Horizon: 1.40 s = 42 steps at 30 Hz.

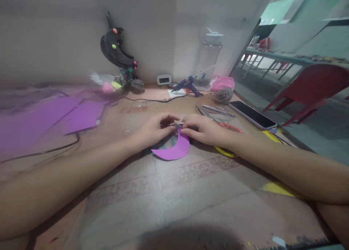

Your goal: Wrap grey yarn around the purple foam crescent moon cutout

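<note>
A purple crescent (pixel 174 150), cut from paper or thin foam, lies in front of my hands with its upper tip between them. My right hand (pixel 203 129) is closed, its thumb and fingers pinching that upper tip. From the other side, my left hand (pixel 160 128) curls its thumb and fingers round something small and thin by the tip. A thin pinkish stick-like piece and a greyish bit (pixel 178 125) show between the fingertips, too small to name. By my right wrist lie an orange handle (pixel 230 127) and a yellow loop handle (pixel 225 152).
Purple sheets (pixel 84 115) and a black cable lie at left. Behind stand a decorated dark crescent (pixel 114 48), a small clock (pixel 164 79), a blue glue gun (pixel 188 85), grey yarn (pixel 223 95) and a clear bottle (pixel 209 59). A phone (pixel 253 114) rests near the right edge; a red chair (pixel 313 86) stands beyond.
</note>
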Tool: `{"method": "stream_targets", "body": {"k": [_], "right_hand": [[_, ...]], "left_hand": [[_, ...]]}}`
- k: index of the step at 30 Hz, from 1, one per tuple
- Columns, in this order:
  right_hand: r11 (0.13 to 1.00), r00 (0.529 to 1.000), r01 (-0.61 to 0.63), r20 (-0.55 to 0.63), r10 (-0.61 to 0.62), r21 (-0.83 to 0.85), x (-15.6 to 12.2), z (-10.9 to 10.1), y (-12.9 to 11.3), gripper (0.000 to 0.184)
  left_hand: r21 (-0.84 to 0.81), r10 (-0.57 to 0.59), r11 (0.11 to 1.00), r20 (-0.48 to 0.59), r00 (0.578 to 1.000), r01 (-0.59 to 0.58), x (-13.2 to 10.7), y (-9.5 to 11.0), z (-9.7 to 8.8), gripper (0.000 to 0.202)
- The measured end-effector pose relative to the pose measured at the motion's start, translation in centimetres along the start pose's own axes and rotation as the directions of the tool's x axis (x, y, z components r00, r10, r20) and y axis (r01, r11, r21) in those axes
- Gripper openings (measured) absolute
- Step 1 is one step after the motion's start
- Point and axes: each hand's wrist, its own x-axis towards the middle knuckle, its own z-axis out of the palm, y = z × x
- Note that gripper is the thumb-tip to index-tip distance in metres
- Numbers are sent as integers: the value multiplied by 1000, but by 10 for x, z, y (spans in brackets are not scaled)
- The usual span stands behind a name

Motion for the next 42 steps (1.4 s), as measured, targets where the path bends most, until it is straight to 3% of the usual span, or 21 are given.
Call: {"method": "stream_targets", "body": {"k": [7,13,20,28,31,34,38,42], "right_hand": [[999,998,-37,-60,37,-1,-2,-2,-1,24],[999,999,-37,-29,37,-15,-1,-1,0,24],[999,999,-33,-29,33,-13,-1,-1,-1,24],[999,999,-33,-15,33,15,-1,0,-2,25],[994,997,-60,-34,63,90,-2,-3,-5,27],[971,975,-175,-111,195,165,-3,-5,-5,37],[903,882,-307,-267,389,300,0,-6,2,27],[870,838,-218,-372,400,443,2,-5,8,40]], "left_hand": [[205,130,973,-120,984,-104,-1,11,-7,18],[295,170,946,-111,979,-131,-1,13,-9,31],[387,223,900,-15,975,-200,-3,14,-7,31],[445,242,867,15,970,-223,-1,12,-8,34],[454,256,859,19,967,-236,-3,14,-9,36],[448,261,863,-2,965,-232,-4,18,-9,34],[373,184,915,-43,982,-155,-4,18,-8,34],[58,-74,996,-12,997,74,-1,12,-9,36]]}}
